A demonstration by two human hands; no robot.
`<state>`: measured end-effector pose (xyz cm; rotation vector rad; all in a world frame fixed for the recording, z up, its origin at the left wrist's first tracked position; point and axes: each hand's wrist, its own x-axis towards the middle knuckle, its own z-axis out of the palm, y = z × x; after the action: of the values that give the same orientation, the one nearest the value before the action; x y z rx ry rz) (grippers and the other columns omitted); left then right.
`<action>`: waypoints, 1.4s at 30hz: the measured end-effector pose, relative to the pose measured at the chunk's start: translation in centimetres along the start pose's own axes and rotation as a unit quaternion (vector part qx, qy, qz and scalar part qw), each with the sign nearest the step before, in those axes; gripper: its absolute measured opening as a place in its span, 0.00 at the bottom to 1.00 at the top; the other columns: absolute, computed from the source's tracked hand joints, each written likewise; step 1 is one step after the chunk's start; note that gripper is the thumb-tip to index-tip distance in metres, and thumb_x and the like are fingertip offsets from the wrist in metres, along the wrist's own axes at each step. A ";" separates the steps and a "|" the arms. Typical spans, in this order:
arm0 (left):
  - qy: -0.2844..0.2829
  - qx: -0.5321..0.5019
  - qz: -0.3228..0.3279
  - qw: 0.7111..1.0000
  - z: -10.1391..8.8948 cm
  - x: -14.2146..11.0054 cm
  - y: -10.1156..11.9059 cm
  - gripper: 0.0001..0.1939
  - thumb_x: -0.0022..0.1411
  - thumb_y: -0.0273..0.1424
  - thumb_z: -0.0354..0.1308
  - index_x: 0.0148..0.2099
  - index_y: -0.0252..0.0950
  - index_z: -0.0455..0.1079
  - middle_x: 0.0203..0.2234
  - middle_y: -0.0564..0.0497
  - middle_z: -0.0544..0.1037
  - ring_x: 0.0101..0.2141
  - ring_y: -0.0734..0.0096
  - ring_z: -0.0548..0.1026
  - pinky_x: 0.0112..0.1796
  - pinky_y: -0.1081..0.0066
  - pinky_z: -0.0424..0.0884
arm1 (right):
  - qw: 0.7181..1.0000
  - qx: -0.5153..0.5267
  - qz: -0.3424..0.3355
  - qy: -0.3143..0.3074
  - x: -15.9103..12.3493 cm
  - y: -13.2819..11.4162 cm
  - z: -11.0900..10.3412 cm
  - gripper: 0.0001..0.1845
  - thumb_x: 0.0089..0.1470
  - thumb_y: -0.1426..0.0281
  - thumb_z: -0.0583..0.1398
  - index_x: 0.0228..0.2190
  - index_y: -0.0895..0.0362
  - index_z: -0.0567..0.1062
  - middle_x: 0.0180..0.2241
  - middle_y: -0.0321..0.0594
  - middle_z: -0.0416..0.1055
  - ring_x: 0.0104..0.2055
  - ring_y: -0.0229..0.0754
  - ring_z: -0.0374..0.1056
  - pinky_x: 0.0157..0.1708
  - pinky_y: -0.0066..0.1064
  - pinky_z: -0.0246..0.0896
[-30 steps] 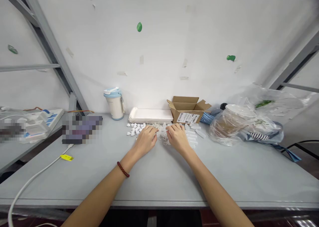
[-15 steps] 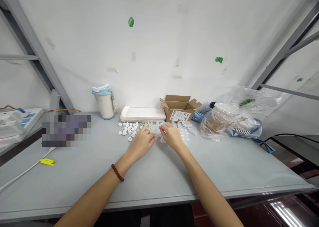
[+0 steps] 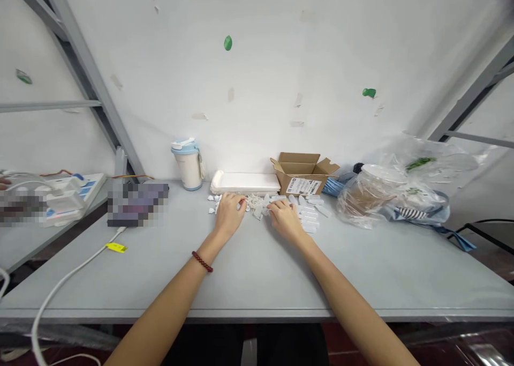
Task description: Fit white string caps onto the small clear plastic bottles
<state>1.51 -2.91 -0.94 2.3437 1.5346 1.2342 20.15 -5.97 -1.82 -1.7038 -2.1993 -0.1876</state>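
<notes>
My left hand [image 3: 229,215], with a dark red bead bracelet [image 3: 202,261] on its wrist, is over a pile of small white caps [image 3: 212,209]. Its thumb stands apart from the other fingers, whose tips are partly hidden. Close by on the right, my right hand [image 3: 286,219] has its fingers bent together at a clear plastic piece [image 3: 264,204]; what they pinch is too small to make out. Between the hands lies a tangle of thin whitish strings [image 3: 254,201]. Clear plastic tubes [image 3: 310,216] lie just right of my right hand.
Behind the hands are a stack of flat white pieces [image 3: 249,181] and an open cardboard box [image 3: 300,177]. A lidded cup [image 3: 188,165] stands left; a plastic-bagged container [image 3: 367,192] stands right. A white cable [image 3: 72,269] runs from a pixelated device [image 3: 138,205]. Another person's hand [image 3: 4,184] shows far left.
The view has swung left, so the scene sits further right. My left hand has moved left from the strings onto the white caps. My right hand stays near the clear plastic pieces.
</notes>
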 end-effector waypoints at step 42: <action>0.051 -0.191 -0.142 0.970 -0.9 0.3 0.8 0.04 0.52 0.27 0.58 0.31 0.34 0.74 0.27 0.51 0.80 0.28 0.71 0.74 0.32 0.72 0.70 | 0.790 0.562 0.153 0.191 0.1 -1.2 -2.6 0.14 0.44 0.63 0.62 0.33 0.55 0.67 0.32 0.39 0.72 0.35 0.43 0.71 0.34 0.32 0.63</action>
<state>1.59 -3.40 0.20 1.7811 1.4386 1.4407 19.50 -7.03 0.80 -1.1035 -1.2001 0.6758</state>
